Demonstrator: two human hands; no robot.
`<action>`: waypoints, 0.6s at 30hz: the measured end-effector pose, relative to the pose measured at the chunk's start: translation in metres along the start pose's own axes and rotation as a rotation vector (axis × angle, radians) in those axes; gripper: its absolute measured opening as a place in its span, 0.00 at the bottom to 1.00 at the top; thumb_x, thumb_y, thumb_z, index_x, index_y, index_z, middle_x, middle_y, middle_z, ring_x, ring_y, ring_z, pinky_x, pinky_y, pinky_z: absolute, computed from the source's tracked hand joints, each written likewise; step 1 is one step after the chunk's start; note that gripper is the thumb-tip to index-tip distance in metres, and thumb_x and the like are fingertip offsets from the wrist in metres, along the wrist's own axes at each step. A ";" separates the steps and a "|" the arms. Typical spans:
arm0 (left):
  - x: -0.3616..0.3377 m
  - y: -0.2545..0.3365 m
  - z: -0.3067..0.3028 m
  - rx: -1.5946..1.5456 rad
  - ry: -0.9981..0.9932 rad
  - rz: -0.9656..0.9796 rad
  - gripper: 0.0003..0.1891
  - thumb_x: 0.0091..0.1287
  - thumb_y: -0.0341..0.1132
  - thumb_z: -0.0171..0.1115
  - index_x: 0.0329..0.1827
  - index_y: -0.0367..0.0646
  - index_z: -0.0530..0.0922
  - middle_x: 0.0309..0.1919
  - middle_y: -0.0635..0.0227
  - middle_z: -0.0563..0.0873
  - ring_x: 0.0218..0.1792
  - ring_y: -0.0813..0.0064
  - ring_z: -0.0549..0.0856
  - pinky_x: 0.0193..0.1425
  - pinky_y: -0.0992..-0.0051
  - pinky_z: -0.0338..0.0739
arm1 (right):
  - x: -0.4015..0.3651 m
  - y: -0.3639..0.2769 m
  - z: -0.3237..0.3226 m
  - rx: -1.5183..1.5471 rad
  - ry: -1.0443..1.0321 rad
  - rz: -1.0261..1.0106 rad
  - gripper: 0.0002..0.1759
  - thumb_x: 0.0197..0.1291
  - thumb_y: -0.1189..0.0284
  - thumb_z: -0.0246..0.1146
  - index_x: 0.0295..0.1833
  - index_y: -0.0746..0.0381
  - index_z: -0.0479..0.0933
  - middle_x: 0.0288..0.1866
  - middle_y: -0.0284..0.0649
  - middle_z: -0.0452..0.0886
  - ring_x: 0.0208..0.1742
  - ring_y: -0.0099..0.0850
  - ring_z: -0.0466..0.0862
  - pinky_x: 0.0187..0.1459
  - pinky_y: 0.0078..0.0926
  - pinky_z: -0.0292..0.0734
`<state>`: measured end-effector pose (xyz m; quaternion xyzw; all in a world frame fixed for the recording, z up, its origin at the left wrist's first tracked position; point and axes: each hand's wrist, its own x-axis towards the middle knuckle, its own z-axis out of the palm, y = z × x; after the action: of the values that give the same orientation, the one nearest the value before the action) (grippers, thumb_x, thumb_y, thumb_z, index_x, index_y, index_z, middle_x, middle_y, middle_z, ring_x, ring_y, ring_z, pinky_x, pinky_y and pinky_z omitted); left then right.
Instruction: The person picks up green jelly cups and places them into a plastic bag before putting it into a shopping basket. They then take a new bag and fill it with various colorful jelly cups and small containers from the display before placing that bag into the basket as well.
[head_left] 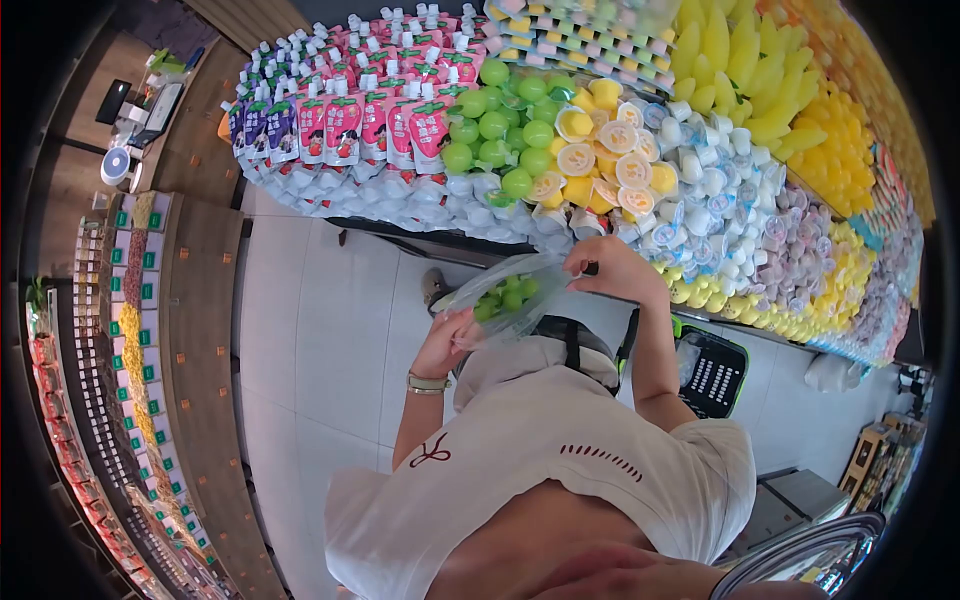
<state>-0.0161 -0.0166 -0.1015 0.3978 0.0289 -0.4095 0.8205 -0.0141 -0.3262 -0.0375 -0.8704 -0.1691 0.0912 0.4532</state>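
Note:
A clear plastic bag (520,318) with several green round pieces (508,297) inside hangs between my two hands. My left hand (447,345), with a watch at the wrist, is closed on the bag's lower left side. At the upper right edge of the bag, my right hand (606,268) pinches the plastic, just below the display. Green balls (495,125) are heaped above the bag, beside yellow cups with clear lids (615,155).
Pink pouches (375,125), white cups (710,190) and yellow packs (745,70) fill the display. A black basket with a green rim (712,372) is at the right. Wooden shelving (205,350) runs down the left.

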 end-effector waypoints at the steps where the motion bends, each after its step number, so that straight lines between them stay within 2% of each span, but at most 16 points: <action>1: -0.001 0.000 -0.001 -0.005 -0.004 0.016 0.23 0.72 0.37 0.47 0.14 0.49 0.60 0.09 0.78 0.62 0.14 0.85 0.59 0.21 0.80 0.52 | 0.003 -0.004 -0.001 0.062 -0.002 0.005 0.14 0.43 0.75 0.71 0.38 0.65 0.80 0.31 0.38 0.82 0.33 0.31 0.80 0.36 0.26 0.75; 4: -0.006 -0.002 -0.009 0.001 -0.004 0.025 0.23 0.71 0.37 0.48 0.13 0.49 0.60 0.10 0.77 0.62 0.15 0.84 0.59 0.21 0.79 0.51 | 0.009 -0.012 0.000 0.097 0.033 -0.012 0.17 0.45 0.74 0.72 0.43 0.66 0.78 0.32 0.38 0.82 0.33 0.28 0.80 0.36 0.24 0.75; 10: -0.015 -0.006 -0.011 0.056 -0.051 0.009 0.22 0.71 0.36 0.48 0.14 0.49 0.60 0.11 0.78 0.62 0.14 0.85 0.59 0.20 0.80 0.51 | 0.061 -0.021 0.007 0.119 0.319 -0.153 0.14 0.49 0.75 0.69 0.43 0.65 0.78 0.34 0.37 0.81 0.34 0.28 0.80 0.36 0.23 0.74; 12: -0.015 -0.005 -0.009 0.086 -0.061 0.003 0.22 0.72 0.36 0.48 0.15 0.48 0.60 0.11 0.78 0.62 0.14 0.85 0.59 0.20 0.80 0.51 | 0.093 -0.024 0.007 0.050 0.435 -0.164 0.13 0.50 0.71 0.68 0.41 0.64 0.78 0.34 0.41 0.79 0.35 0.32 0.81 0.37 0.27 0.76; 17: -0.018 -0.003 0.000 0.120 -0.022 -0.012 0.20 0.72 0.36 0.47 0.17 0.48 0.61 0.12 0.80 0.61 0.14 0.86 0.59 0.21 0.81 0.52 | 0.188 -0.008 0.015 -0.127 0.764 -0.252 0.11 0.49 0.73 0.66 0.40 0.64 0.77 0.34 0.44 0.78 0.34 0.42 0.80 0.37 0.36 0.76; 18: -0.019 -0.004 -0.001 0.112 -0.030 -0.013 0.20 0.72 0.36 0.47 0.17 0.48 0.61 0.12 0.80 0.61 0.15 0.87 0.59 0.21 0.81 0.52 | 0.201 -0.004 0.016 -0.172 0.754 -0.247 0.10 0.49 0.74 0.66 0.39 0.64 0.78 0.34 0.44 0.78 0.34 0.43 0.80 0.37 0.37 0.76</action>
<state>-0.0315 -0.0050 -0.0971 0.4366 -0.0036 -0.4216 0.7948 0.1662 -0.2363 -0.0449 -0.8508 -0.1013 -0.3041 0.4164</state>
